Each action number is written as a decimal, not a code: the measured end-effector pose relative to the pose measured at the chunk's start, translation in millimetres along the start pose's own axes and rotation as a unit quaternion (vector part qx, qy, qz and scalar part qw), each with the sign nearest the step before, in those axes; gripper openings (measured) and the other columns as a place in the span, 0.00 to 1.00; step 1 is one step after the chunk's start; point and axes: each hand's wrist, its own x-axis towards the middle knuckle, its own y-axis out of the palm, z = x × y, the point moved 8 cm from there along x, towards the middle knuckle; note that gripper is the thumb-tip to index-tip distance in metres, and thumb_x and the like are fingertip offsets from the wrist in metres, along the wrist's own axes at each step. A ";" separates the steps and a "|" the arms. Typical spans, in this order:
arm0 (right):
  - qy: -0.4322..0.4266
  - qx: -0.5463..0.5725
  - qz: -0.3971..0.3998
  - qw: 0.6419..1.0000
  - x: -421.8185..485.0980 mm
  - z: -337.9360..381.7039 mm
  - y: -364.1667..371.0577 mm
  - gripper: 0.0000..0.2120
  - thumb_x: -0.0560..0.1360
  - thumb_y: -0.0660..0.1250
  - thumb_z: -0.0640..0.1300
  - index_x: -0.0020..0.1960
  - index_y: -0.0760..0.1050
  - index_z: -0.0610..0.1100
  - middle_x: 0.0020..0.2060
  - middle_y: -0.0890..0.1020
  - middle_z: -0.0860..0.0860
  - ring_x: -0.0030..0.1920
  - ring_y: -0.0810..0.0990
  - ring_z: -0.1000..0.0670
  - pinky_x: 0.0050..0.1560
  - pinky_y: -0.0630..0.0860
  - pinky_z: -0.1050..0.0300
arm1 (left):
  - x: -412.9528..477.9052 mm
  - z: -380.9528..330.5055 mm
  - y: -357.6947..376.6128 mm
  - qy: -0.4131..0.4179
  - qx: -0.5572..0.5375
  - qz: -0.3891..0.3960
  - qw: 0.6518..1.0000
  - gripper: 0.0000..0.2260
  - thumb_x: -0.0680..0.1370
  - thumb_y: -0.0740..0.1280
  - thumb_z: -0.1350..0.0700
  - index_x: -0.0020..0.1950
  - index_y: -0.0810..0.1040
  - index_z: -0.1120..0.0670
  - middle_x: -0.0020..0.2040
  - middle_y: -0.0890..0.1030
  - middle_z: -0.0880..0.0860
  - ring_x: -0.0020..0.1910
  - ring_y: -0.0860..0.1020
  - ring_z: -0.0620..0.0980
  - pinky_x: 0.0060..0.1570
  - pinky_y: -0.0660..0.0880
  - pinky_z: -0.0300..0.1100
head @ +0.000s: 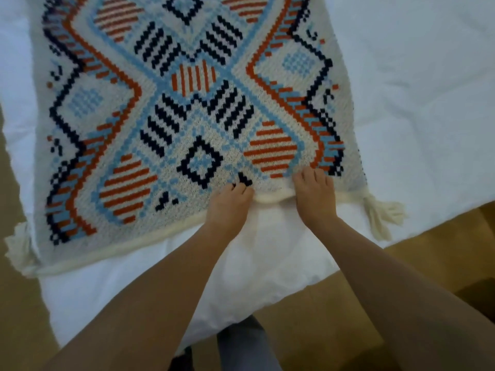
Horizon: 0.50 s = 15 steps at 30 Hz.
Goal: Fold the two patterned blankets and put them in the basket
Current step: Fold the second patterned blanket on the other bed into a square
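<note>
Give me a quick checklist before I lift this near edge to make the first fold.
1. Blanket spread flat on the white bedding: ok.
2. Left hand on the near hem: ok.
3. Right hand on the near hem: ok.
4. Grip closed on the fabric in both hands: cannot tell, the fingertips hide it.
5. Corner tassels lying free: ok.
6. Basket and second blanket located: not ok, neither in view.

No readable text, label, brand, number or sign shows anywhere.
</note>
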 end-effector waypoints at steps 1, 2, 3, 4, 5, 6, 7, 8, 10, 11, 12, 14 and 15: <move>-0.010 0.011 0.006 1.000 -0.7 -6.5 -0.3 0.12 0.61 0.71 0.27 0.43 0.76 0.34 0.37 0.79 0.38 0.37 0.78 0.40 0.37 0.75 0.50 | -2.1 -3.5 -1.5 0.004 -0.006 -0.005 1.000 0.14 0.79 0.57 0.62 0.65 0.69 0.54 0.57 0.74 0.51 0.53 0.72 0.51 0.41 0.68 0.41; -0.021 0.021 0.001 1.000 -2.0 -13.5 -2.8 0.11 0.60 0.71 0.26 0.40 0.76 0.34 0.35 0.79 0.38 0.35 0.78 0.40 0.34 0.75 0.51 | -5.0 -8.8 -2.1 0.011 -0.008 -0.007 1.000 0.14 0.79 0.57 0.62 0.64 0.69 0.54 0.56 0.75 0.51 0.51 0.72 0.51 0.38 0.66 0.40; -0.028 0.026 -0.009 0.999 -4.1 -21.4 -7.8 0.10 0.59 0.71 0.26 0.38 0.76 0.34 0.33 0.79 0.39 0.33 0.78 0.41 0.32 0.75 0.51 | -8.2 -16.1 -1.8 0.022 -0.010 -0.006 1.000 0.14 0.79 0.56 0.62 0.64 0.69 0.54 0.56 0.75 0.51 0.50 0.72 0.50 0.36 0.65 0.40; -0.029 0.029 -0.018 0.999 -7.3 -29.4 -13.0 0.09 0.59 0.71 0.26 0.36 0.75 0.35 0.31 0.79 0.39 0.31 0.78 0.41 0.31 0.75 0.52 | -11.1 -24.3 -0.5 0.035 -0.012 -0.002 0.999 0.14 0.79 0.56 0.61 0.64 0.69 0.53 0.55 0.75 0.51 0.50 0.72 0.50 0.36 0.65 0.40; -0.023 0.025 -0.021 0.999 -11.1 -36.6 -17.5 0.09 0.59 0.71 0.27 0.35 0.75 0.35 0.30 0.79 0.40 0.31 0.78 0.41 0.31 0.75 0.53 | -13.4 -32.6 1.8 0.048 -0.016 0.008 0.999 0.14 0.79 0.55 0.61 0.64 0.69 0.53 0.55 0.75 0.51 0.51 0.72 0.51 0.36 0.65 0.40; -0.017 0.016 -0.020 1.000 -15.7 -42.8 -18.7 0.08 0.59 0.70 0.28 0.36 0.75 0.36 0.30 0.79 0.40 0.32 0.78 0.41 0.32 0.75 0.52 | -14.5 -39.7 4.8 0.059 -0.015 0.024 0.998 0.15 0.79 0.55 0.62 0.65 0.69 0.53 0.56 0.75 0.51 0.51 0.72 0.51 0.36 0.64 0.40; -0.010 0.000 0.000 1.000 -20.2 -47.3 -15.0 0.08 0.60 0.70 0.29 0.38 0.76 0.36 0.33 0.79 0.41 0.34 0.78 0.41 0.35 0.76 0.51 | -13.9 -45.4 7.4 0.067 -0.007 0.041 0.997 0.15 0.79 0.55 0.62 0.65 0.68 0.53 0.57 0.74 0.51 0.53 0.72 0.51 0.36 0.64 0.40; -0.004 -0.013 0.038 0.999 -25.2 -50.2 -5.7 0.09 0.63 0.68 0.30 0.43 0.77 0.36 0.38 0.80 0.40 0.39 0.79 0.41 0.42 0.76 0.49 | -11.8 -49.4 9.6 0.070 0.007 0.055 0.996 0.15 0.79 0.55 0.62 0.65 0.68 0.53 0.57 0.74 0.51 0.54 0.72 0.51 0.37 0.64 0.41; -0.010 0.008 0.104 0.994 -37.1 -50.1 13.3 0.16 0.68 0.64 0.31 0.55 0.75 0.36 0.50 0.79 0.39 0.51 0.76 0.38 0.58 0.70 0.44 | -6.0 -54.0 10.0 0.052 0.022 0.065 0.996 0.15 0.78 0.55 0.61 0.65 0.67 0.54 0.59 0.72 0.52 0.55 0.71 0.52 0.44 0.66 0.42; -0.011 0.045 0.100 0.994 -41.1 -48.7 14.7 0.18 0.66 0.65 0.31 0.56 0.74 0.34 0.51 0.78 0.38 0.52 0.76 0.37 0.58 0.70 0.42 | -2.4 -56.9 6.9 0.040 0.017 0.059 0.997 0.15 0.77 0.56 0.60 0.64 0.66 0.54 0.59 0.72 0.52 0.55 0.71 0.52 0.49 0.67 0.43; 0.000 0.073 0.078 0.994 -44.6 -51.8 12.4 0.19 0.62 0.67 0.30 0.52 0.75 0.33 0.48 0.78 0.36 0.48 0.77 0.35 0.53 0.73 0.41 | 1.2 -63.4 2.5 0.035 0.008 0.044 0.998 0.16 0.76 0.57 0.58 0.64 0.66 0.54 0.59 0.72 0.53 0.55 0.70 0.52 0.52 0.66 0.44; 0.068 0.078 0.001 0.995 -50.5 -69.4 0.7 0.22 0.56 0.69 0.31 0.51 0.76 0.34 0.45 0.78 0.36 0.43 0.77 0.36 0.44 0.74 0.44 | 7.8 -82.7 -5.0 0.052 0.004 0.014 0.999 0.19 0.74 0.61 0.55 0.64 0.66 0.54 0.60 0.71 0.53 0.56 0.69 0.53 0.54 0.65 0.45; 0.113 0.074 -0.028 0.990 -53.4 -84.2 -2.8 0.25 0.56 0.69 0.32 0.54 0.75 0.35 0.48 0.78 0.36 0.45 0.77 0.36 0.46 0.74 0.44 | 11.2 -94.2 -5.6 0.066 0.005 0.011 0.998 0.21 0.73 0.62 0.53 0.65 0.64 0.54 0.62 0.70 0.53 0.58 0.69 0.53 0.55 0.65 0.46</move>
